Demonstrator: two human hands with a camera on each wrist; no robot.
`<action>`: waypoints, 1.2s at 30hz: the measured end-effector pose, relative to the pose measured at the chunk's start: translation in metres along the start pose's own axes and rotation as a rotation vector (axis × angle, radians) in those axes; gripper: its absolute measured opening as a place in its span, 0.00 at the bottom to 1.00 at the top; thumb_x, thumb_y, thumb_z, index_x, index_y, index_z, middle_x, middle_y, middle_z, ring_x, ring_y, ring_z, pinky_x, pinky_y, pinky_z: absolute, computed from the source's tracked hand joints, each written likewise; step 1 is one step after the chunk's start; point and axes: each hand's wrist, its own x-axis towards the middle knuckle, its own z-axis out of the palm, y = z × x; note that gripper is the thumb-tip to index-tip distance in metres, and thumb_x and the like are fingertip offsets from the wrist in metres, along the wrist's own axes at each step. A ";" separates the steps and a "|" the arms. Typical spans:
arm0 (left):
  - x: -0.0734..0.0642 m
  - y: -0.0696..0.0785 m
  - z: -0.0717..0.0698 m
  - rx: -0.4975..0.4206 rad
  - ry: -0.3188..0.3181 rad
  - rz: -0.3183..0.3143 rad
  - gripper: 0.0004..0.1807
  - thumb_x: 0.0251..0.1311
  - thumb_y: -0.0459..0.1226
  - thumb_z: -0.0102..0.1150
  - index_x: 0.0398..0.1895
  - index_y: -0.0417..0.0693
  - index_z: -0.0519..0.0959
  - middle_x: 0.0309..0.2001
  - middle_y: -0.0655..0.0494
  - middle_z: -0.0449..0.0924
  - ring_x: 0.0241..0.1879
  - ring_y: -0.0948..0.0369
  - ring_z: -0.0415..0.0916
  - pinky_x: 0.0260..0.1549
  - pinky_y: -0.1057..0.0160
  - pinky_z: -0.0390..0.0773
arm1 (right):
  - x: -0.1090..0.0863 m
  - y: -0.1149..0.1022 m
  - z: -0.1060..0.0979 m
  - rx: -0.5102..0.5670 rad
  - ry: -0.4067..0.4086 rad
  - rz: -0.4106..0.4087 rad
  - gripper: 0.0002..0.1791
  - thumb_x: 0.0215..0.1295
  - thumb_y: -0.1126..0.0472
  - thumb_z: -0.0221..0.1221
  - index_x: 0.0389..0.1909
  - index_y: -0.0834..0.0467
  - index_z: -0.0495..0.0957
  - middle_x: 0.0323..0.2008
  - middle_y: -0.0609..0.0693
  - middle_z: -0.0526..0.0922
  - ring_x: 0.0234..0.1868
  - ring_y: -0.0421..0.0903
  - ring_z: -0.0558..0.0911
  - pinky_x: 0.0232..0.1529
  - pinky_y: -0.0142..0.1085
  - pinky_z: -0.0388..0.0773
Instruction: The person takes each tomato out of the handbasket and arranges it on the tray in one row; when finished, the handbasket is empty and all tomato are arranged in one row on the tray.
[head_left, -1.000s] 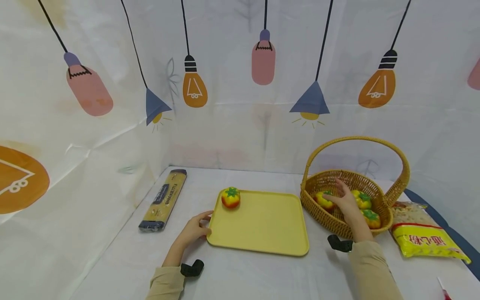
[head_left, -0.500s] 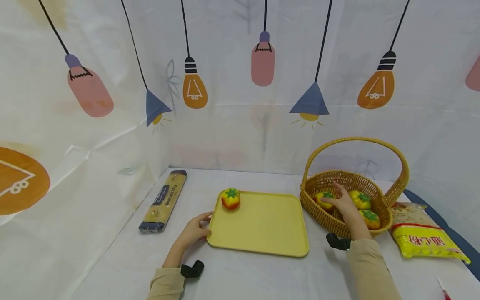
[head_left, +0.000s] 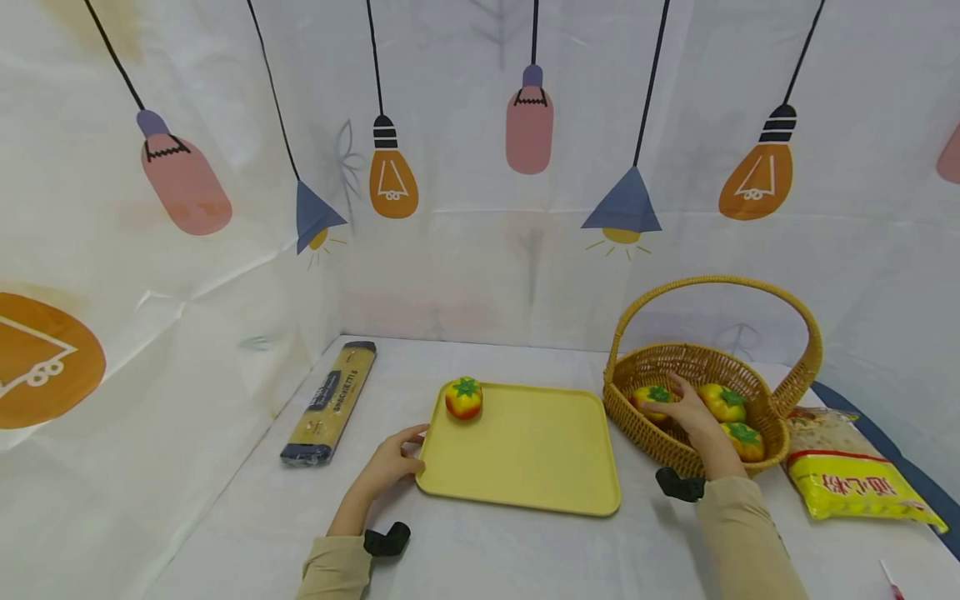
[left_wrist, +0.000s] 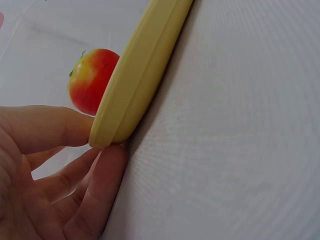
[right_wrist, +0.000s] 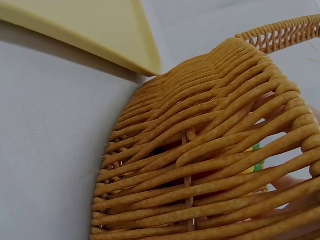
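Note:
My left hand (head_left: 390, 462) pinches the left edge of a yellow tray (head_left: 547, 450); in the left wrist view thumb and fingers (left_wrist: 107, 172) lie on opposite sides of its rim. On the tray's far left corner sits a red-and-yellow tomato (head_left: 463, 398) with a green top. Inside the wicker basket (head_left: 637, 433), my right hand (head_left: 693, 417) has thumb and fingers curled round another tomato (head_left: 647, 398). Two more tomatoes, the far one (head_left: 722, 402) and the near one (head_left: 744, 442), lie to its right. Basket weave (right_wrist: 210, 150) hides most of that hand in the right wrist view.
A spaghetti pack (head_left: 330, 404) lies left of the tray. Right of the basket is a yellow bag of pasta (head_left: 862, 483). The basket's tall handle (head_left: 716, 282) arches over it. A small red-and-white item (head_left: 892, 581) shows at the lower right edge.
My right hand has lowered into the basket, and its thumb and fingers have closed in round the left tomato. The left hand stays on the tray's edge.

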 end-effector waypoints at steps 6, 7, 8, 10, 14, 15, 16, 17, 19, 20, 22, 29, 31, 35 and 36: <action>-0.002 0.003 -0.002 -0.010 -0.018 0.007 0.36 0.42 0.24 0.58 0.62 0.40 0.68 0.52 0.40 0.72 0.26 0.60 0.69 0.25 0.61 0.76 | 0.000 0.000 0.001 -0.021 -0.014 0.011 0.57 0.57 0.56 0.61 0.71 0.61 0.27 0.68 0.72 0.30 0.67 0.69 0.39 0.63 0.61 0.46; -0.002 0.003 -0.002 -0.015 -0.022 0.010 0.36 0.42 0.25 0.59 0.62 0.40 0.68 0.52 0.40 0.72 0.26 0.60 0.70 0.24 0.62 0.76 | 0.001 0.002 0.001 -0.025 -0.018 0.007 0.58 0.56 0.55 0.62 0.71 0.61 0.27 0.68 0.72 0.30 0.67 0.69 0.38 0.62 0.62 0.45; -0.002 0.003 -0.003 -0.022 -0.026 0.013 0.36 0.42 0.25 0.59 0.62 0.40 0.68 0.52 0.40 0.72 0.26 0.60 0.70 0.24 0.61 0.76 | 0.002 0.003 0.001 -0.028 -0.020 0.003 0.59 0.55 0.53 0.63 0.71 0.61 0.27 0.68 0.71 0.30 0.67 0.69 0.38 0.62 0.62 0.44; -0.002 0.003 -0.003 -0.034 -0.030 0.010 0.36 0.41 0.25 0.59 0.62 0.41 0.68 0.52 0.40 0.72 0.26 0.59 0.70 0.24 0.61 0.77 | 0.005 0.008 0.000 -0.044 -0.020 -0.013 0.61 0.52 0.48 0.65 0.71 0.60 0.28 0.68 0.71 0.31 0.67 0.70 0.39 0.62 0.63 0.45; 0.000 0.001 -0.002 -0.024 -0.027 -0.004 0.37 0.41 0.26 0.59 0.62 0.42 0.68 0.52 0.41 0.72 0.27 0.59 0.70 0.25 0.62 0.77 | 0.006 0.009 -0.001 -0.051 -0.042 -0.034 0.63 0.50 0.47 0.66 0.71 0.60 0.29 0.68 0.71 0.30 0.67 0.70 0.37 0.61 0.64 0.44; 0.001 0.000 -0.002 -0.020 -0.025 -0.007 0.37 0.40 0.26 0.59 0.62 0.42 0.68 0.52 0.41 0.72 0.27 0.59 0.70 0.25 0.62 0.76 | 0.005 0.008 -0.001 -0.057 -0.045 -0.032 0.61 0.52 0.49 0.65 0.71 0.61 0.29 0.68 0.71 0.30 0.67 0.70 0.37 0.61 0.63 0.44; 0.001 0.000 -0.002 -0.017 -0.024 -0.005 0.37 0.40 0.26 0.59 0.62 0.42 0.68 0.52 0.41 0.72 0.27 0.59 0.70 0.24 0.62 0.77 | 0.005 0.007 -0.001 -0.065 -0.045 -0.028 0.59 0.54 0.51 0.64 0.71 0.62 0.29 0.68 0.72 0.30 0.67 0.70 0.38 0.61 0.63 0.44; 0.001 -0.001 -0.002 -0.015 -0.024 0.000 0.37 0.40 0.26 0.59 0.62 0.42 0.68 0.52 0.41 0.72 0.27 0.59 0.70 0.24 0.62 0.77 | 0.004 0.005 -0.001 -0.064 -0.057 -0.017 0.58 0.55 0.53 0.63 0.70 0.63 0.28 0.68 0.72 0.29 0.67 0.70 0.36 0.62 0.63 0.43; 0.002 -0.002 -0.002 -0.014 -0.027 0.002 0.37 0.40 0.26 0.59 0.62 0.42 0.68 0.52 0.41 0.72 0.27 0.60 0.70 0.24 0.62 0.77 | 0.003 0.003 0.000 -0.084 -0.058 -0.007 0.56 0.58 0.56 0.61 0.70 0.65 0.28 0.67 0.73 0.30 0.67 0.70 0.37 0.62 0.62 0.44; 0.002 -0.003 -0.002 -0.016 -0.029 0.005 0.37 0.40 0.26 0.59 0.62 0.42 0.68 0.52 0.41 0.72 0.27 0.60 0.70 0.24 0.62 0.77 | 0.003 0.003 0.000 -0.091 -0.057 -0.004 0.55 0.58 0.57 0.60 0.70 0.65 0.28 0.67 0.73 0.30 0.67 0.70 0.38 0.63 0.62 0.44; 0.002 -0.003 -0.002 -0.017 -0.038 0.011 0.37 0.41 0.26 0.59 0.62 0.42 0.68 0.52 0.40 0.71 0.26 0.59 0.70 0.23 0.62 0.77 | 0.003 0.004 0.000 -0.099 -0.056 -0.005 0.54 0.59 0.57 0.60 0.69 0.66 0.28 0.67 0.74 0.31 0.67 0.70 0.38 0.63 0.62 0.44; 0.003 -0.004 -0.002 -0.014 -0.041 -0.002 0.37 0.41 0.27 0.59 0.62 0.44 0.68 0.52 0.41 0.71 0.27 0.59 0.71 0.24 0.61 0.76 | 0.003 0.005 0.001 -0.115 -0.062 -0.014 0.54 0.59 0.56 0.60 0.69 0.67 0.28 0.67 0.75 0.32 0.67 0.70 0.38 0.63 0.61 0.44; 0.003 -0.004 -0.002 -0.013 -0.040 0.000 0.37 0.41 0.26 0.59 0.62 0.44 0.69 0.52 0.41 0.71 0.26 0.59 0.71 0.24 0.61 0.76 | 0.004 0.006 0.001 -0.125 -0.062 -0.014 0.55 0.59 0.55 0.60 0.69 0.67 0.28 0.67 0.75 0.32 0.67 0.71 0.38 0.63 0.61 0.44; 0.003 -0.005 -0.002 -0.012 -0.040 0.002 0.37 0.41 0.26 0.59 0.62 0.43 0.69 0.52 0.41 0.71 0.26 0.59 0.70 0.24 0.61 0.76 | 0.004 0.006 0.000 -0.139 -0.045 -0.015 0.54 0.59 0.54 0.59 0.69 0.67 0.28 0.67 0.75 0.33 0.67 0.70 0.40 0.62 0.62 0.45; 0.003 -0.005 -0.002 -0.011 -0.038 0.000 0.37 0.41 0.26 0.59 0.62 0.44 0.69 0.52 0.42 0.71 0.26 0.59 0.70 0.24 0.61 0.76 | 0.004 0.006 0.000 -0.144 -0.031 -0.015 0.54 0.59 0.54 0.60 0.69 0.67 0.29 0.67 0.74 0.33 0.67 0.70 0.40 0.62 0.61 0.45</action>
